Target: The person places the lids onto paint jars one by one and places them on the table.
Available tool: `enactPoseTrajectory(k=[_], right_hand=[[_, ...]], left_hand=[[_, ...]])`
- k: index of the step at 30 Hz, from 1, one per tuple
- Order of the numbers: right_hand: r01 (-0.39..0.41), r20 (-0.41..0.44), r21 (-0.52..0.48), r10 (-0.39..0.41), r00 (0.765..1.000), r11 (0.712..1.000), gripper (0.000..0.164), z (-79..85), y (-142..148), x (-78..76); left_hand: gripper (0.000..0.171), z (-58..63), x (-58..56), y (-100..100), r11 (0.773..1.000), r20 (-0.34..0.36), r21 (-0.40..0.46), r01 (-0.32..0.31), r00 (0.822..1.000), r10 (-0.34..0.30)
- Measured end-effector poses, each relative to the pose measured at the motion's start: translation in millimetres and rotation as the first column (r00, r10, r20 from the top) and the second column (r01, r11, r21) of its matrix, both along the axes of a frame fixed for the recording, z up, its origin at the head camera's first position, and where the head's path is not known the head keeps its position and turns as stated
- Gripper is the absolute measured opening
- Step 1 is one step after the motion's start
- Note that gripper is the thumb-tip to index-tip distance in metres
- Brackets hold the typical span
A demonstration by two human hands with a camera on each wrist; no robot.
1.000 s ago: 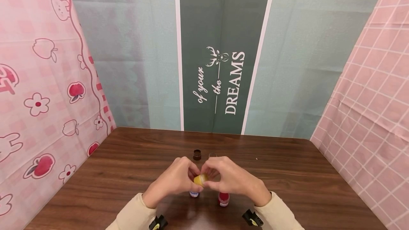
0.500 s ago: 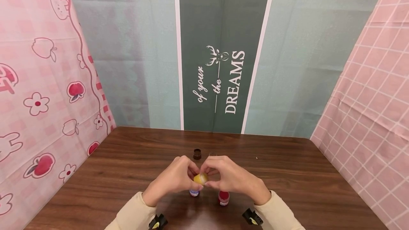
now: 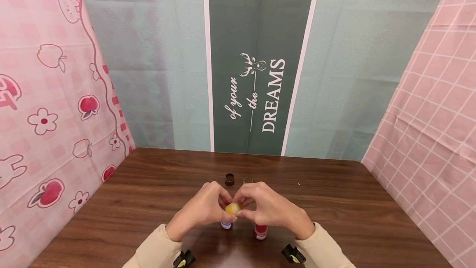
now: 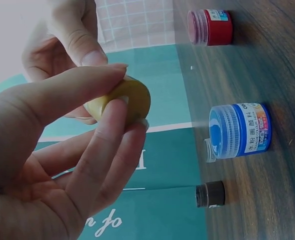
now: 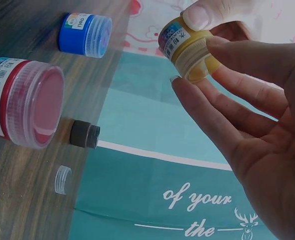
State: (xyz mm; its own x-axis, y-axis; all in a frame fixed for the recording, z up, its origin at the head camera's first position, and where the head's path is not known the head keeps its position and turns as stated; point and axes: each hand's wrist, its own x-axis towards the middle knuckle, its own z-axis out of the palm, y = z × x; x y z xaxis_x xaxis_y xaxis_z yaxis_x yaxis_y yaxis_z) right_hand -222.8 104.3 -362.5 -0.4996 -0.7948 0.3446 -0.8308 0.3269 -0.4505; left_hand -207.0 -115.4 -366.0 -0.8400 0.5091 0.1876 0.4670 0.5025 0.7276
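Observation:
Both hands meet over the middle of the table on a small yellow paint jar (image 3: pixel 233 209), held up in the air and tilted on its side. My left hand (image 3: pixel 208 206) grips the jar's yellow body near its base, thumb on one side and fingertips on the other. At the opposite end, my right hand (image 3: pixel 267 206) pinches the clear ridged lid (image 5: pixel 193 57) between thumb and fingers. A label with Chinese print faces the right wrist view. Below the hands stand a blue paint jar (image 4: pixel 242 130) and a red paint jar (image 3: pixel 260 231), both with clear lids on.
Farther back on the wooden table (image 3: pixel 148 185) stands a dark paint jar (image 3: pixel 229 179) without a lid. A loose clear lid (image 5: pixel 63 180) lies beside it, partly behind the right hand in the head view. Printed cloths (image 3: pixel 186 73) hang around the table.
The yellow jar has turned slightly between the hands, and its lid end shows a little differently. Both hands stay in nearly the same place.

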Motion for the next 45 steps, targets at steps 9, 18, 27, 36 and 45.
enactPoseTrajectory(k=[9,18,27,36,45], right_hand=[[0.001,-0.096,-0.015,-0.002,0.995,1.000,0.021,1.6,0,0.4],[0.010,-0.102,-0.010,-0.010,0.995,1.000,0.021,0.3,-2,-1.5],[0.024,-0.333,-0.019,-0.029,0.943,1.000,0.022,-4.6,-6,-0.5],[0.042,-0.355,-0.090,-0.071,0.932,0.995,0.020,1.9,1,-7.1],[0.127,-0.321,-0.052,-0.137,0.937,0.991,0.017,8.6,19,-18.4]], left_hand=[[0.017,0.4,1.9,2,0.999,-0.002,0.009,-0.053,0.999,0.053],[0.017,0.0,3.8,6,0.993,-0.041,0.003,-0.114,0.993,0.114],[0.029,0.9,-0.1,2,0.996,-0.068,-0.018,-0.090,0.994,0.089],[0.026,-0.3,-11.2,-11,0.982,-0.086,-0.061,-0.179,0.981,0.174],[0.027,-12.6,-29.5,-34,0.936,-0.030,-0.120,-0.332,0.943,0.331]])
